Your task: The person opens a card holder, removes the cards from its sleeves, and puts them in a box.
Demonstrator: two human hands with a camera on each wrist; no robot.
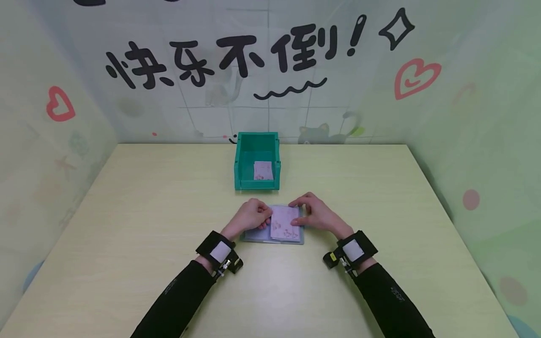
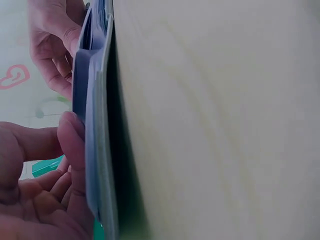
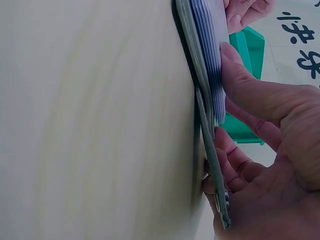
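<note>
A small card album [image 1: 274, 241] lies opened out on the table, its pale lilac pages stacked on the right half. The topmost page [image 1: 284, 224] has a pink floral print. At its left edge, my left hand [image 1: 253, 215] pinches it between thumb and finger; in the left wrist view that edge stands a little raised. My right hand [image 1: 314, 213] holds the album's right side. Its thumb [image 3: 237, 70] lies on the page stack [image 3: 212, 60], with the other fingers around the far edge, beside the cover flap [image 3: 212, 155] with a metal snap.
Behind the album stands a green open-front bin [image 1: 257, 183]. Inside it lies a pale pink card [image 1: 263, 171] with a similar floral print. A printed backdrop [image 1: 190, 108] rises at the table's back edge, with side panels left and right.
</note>
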